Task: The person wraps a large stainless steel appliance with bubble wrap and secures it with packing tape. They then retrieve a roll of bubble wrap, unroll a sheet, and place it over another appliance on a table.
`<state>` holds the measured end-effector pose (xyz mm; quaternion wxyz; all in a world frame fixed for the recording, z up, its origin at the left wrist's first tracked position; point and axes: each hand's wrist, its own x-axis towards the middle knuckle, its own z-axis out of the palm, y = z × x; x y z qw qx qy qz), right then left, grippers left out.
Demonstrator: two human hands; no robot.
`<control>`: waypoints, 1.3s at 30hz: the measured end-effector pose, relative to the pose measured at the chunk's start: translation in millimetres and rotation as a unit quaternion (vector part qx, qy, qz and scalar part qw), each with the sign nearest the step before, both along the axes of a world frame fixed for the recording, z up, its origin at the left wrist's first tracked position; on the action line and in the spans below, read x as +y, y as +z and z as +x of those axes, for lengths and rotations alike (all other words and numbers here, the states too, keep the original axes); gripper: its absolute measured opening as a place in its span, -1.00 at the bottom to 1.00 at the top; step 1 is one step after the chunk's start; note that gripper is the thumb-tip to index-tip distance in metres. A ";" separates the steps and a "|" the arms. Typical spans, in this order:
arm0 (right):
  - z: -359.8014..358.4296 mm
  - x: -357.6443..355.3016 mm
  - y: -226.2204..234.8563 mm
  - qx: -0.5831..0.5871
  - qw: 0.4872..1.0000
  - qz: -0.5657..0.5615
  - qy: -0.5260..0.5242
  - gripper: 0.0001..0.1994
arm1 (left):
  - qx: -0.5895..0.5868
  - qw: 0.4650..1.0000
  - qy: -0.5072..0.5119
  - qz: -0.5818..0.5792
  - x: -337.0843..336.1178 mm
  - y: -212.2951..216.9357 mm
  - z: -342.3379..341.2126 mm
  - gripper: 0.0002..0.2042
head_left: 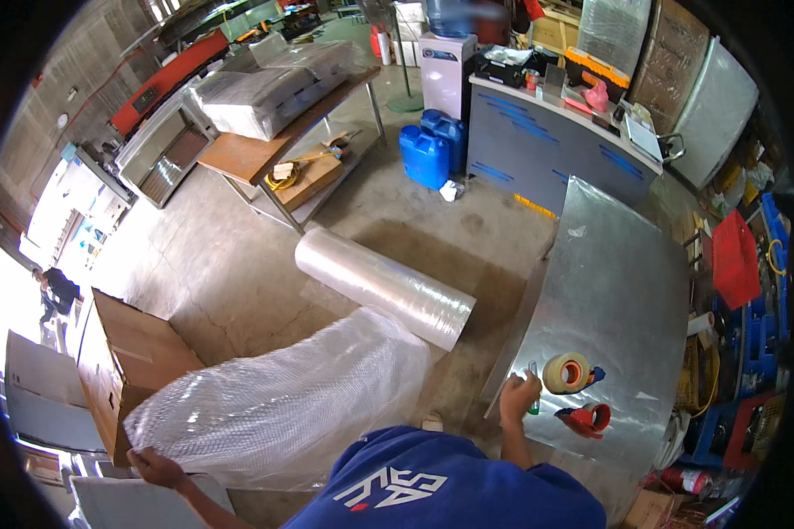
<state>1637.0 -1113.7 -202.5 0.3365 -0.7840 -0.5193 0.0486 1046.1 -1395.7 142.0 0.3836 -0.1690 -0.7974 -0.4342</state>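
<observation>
My left hand (154, 465) grips the lower left edge of a wide sheet of bubble wrap (282, 397) that spreads out from a big roll (384, 286) lying on the concrete floor. My right hand (520, 394) reaches onto the shiny metal table (617, 273) and closes on a small green knife-like tool (534, 401). Just right of that hand stand a roll of beige packing tape (566, 373) and a red tape dispenser (589, 420). My blue shirt (441, 485) fills the bottom of the view.
An open cardboard box (128, 361) stands at the left. Farther back are a wooden-topped table (265, 145) with wrapped bundles, two blue jerrycans (432, 150), a grey counter (547, 141) and red and blue crates (741, 264) at the right. A person (55, 291) stands far left.
</observation>
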 end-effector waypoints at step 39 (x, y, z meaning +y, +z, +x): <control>35.0 745.5 12.0 0.170 0.889 -0.275 0.324 -0.68 | 0.131 0.924 0.309 -0.182 687.3 330.2 -138.8 -0.52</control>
